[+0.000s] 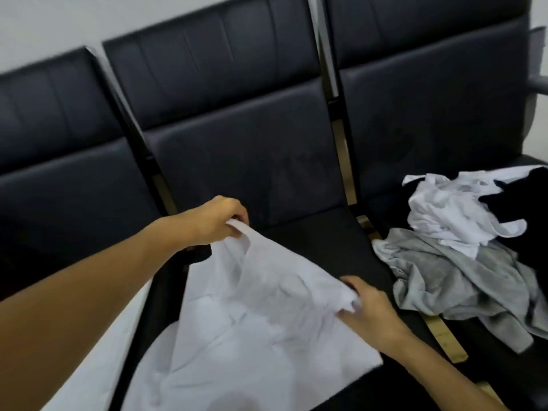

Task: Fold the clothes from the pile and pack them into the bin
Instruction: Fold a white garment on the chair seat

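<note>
— White cotton, that garment (252,315), spread over the middle seat (320,232) of the black bench, its lower part hanging toward the near edge.

— And the hands?

— Both are on it. The right hand (370,310), nearer to us, has its fingers curled round a bunched corner at the garment's right side. The left hand (216,221), further out, pinches a thin strap or hem at the top left corner and lifts it off the seat. The cloth is stretched between the two.

— Any room around it?

— Bare black seat shows beyond the cloth, up to the backrest (237,161). To the left the garment lies over the dark frame at that side of the seat. To the right a brass-coloured strip (444,336) parts this seat from the next one.

— How does the cloth look?

— Plain white, softly creased, somewhat blurred, so I cannot tell what sort of garment it is.

— And the rest of the clothes?

— On the right seat, well apart from the hands: a pile with a rumpled grey piece (462,283) at the front, a crumpled white one (450,215) on top of it, and something black (525,200) behind, against the far edge.
</note>
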A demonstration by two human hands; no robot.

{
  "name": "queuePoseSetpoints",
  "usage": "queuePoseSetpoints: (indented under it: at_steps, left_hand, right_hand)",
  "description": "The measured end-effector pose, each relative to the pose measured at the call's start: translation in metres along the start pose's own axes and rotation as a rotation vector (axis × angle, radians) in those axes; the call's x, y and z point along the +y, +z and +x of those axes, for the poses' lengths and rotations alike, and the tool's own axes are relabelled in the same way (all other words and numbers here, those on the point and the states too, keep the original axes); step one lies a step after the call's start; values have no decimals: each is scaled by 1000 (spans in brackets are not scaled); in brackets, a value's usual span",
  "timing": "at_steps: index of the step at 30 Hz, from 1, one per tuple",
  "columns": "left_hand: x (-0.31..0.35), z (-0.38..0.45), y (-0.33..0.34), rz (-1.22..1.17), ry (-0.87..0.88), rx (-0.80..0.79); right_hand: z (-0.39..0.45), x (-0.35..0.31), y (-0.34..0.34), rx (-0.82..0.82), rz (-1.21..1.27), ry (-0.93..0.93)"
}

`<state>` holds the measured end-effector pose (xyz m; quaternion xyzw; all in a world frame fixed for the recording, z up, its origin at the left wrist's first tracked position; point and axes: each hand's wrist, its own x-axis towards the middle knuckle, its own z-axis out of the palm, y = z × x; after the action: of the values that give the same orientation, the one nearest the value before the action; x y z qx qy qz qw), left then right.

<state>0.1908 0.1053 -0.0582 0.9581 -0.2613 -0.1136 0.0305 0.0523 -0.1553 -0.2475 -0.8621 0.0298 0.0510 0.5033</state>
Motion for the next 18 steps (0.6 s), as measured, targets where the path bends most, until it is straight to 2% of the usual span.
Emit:
queuePoseSetpoints:
  at_steps: [3,6,8,10,14,16,18]
  left_hand:
    - [-14,-52,-36,117,-50,159]
    - [-24,-110,-66,147,-79,432]
    - [-22,-151,-90,113,-80,608]
    - [-17,-189,-116,-2,-122,710]
    - [-15,-252,-155,-230,-264,619]
    - [-12,-274,-157,-376,-314,584]
    - [-5,-290,-150,-414,-306,592]
  right_hand:
    - [-3,-27,-22,195,56,-166]
    - [-17,-80,-58,331,46,-359]
    - [-25,-126,-86,433,-9,-557]
    - [-33,-171,-117,467,-124,-719]
    - [-48,-244,-174,506,-608,-850]
    - [-63,-272,-196,513,-658,-851]
    - [-77,-291,-210,475,-781,-819]
